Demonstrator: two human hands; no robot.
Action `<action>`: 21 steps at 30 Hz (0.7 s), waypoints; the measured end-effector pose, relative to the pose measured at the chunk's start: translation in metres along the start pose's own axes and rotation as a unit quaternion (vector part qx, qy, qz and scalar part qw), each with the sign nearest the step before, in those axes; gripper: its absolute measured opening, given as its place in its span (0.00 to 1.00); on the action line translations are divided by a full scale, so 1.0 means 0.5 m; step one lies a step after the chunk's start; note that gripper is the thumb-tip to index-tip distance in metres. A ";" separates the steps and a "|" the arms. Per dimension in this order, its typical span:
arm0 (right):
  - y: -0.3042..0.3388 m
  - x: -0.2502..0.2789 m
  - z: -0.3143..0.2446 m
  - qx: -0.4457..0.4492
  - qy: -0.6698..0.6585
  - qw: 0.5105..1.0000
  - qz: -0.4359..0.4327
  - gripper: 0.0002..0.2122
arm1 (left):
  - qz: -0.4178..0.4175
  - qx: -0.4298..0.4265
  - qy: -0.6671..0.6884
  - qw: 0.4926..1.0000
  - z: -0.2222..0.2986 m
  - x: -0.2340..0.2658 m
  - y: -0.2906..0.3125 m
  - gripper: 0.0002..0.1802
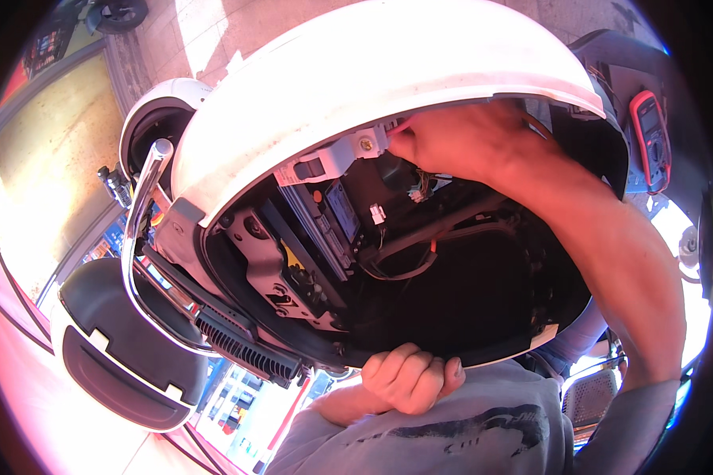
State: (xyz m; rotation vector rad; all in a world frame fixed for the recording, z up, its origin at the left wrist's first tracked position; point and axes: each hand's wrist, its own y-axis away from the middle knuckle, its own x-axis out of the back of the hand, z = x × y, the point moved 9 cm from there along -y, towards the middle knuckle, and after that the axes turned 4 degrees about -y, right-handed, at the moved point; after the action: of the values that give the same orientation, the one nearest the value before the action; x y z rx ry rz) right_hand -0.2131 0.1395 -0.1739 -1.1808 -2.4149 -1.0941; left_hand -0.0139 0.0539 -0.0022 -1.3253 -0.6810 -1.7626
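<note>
My right arm reaches in from the right across the dark open compartment [467, 293] of a white scooter. Under the upper rim of the white body panel [388, 59], my right hand [448, 142] is bent closed, its fingertips mostly hidden. Beside it sit a grey latch bracket [337, 158] and a short reddish piece, perhaps a wire. Below hang a white connector plug [378, 214] and a loose wire bundle [424, 188]. At the lower rim, close to my grey shirt [451, 431], my left hand [410, 378] is curled into a fist against the edge; what it grips is hidden.
A red-framed multimeter [651, 142] lies to the right of the scooter. A chrome grab rail [139, 229] and a black padded backrest [127, 332] stick out on the left. Inside the compartment are a metal bracket [265, 269] and an orange-marked cable [432, 252].
</note>
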 end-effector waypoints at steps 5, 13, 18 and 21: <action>0.007 0.022 -0.010 0.025 0.008 0.999 0.028 0.23 | 0.002 0.032 -0.013 0.999 -0.002 0.000 0.003 0.12; 0.021 0.004 0.003 0.059 -0.170 0.983 -0.046 0.16 | 0.001 0.027 -0.031 0.999 -0.003 -0.001 0.006 0.13; 0.045 0.032 -0.021 0.136 -0.104 0.984 0.055 0.14 | 0.006 0.032 -0.026 0.999 -0.002 -0.001 0.005 0.13; 0.040 0.030 -0.011 0.070 -0.182 0.980 0.036 0.11 | -0.006 0.035 -0.025 0.999 -0.002 -0.002 0.004 0.13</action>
State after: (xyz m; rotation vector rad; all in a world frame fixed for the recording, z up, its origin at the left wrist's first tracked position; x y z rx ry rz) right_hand -0.2082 0.1520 -0.1519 -1.5168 -2.6334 -0.7237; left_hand -0.0128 0.0522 -0.0036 -1.3240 -0.7721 -1.7040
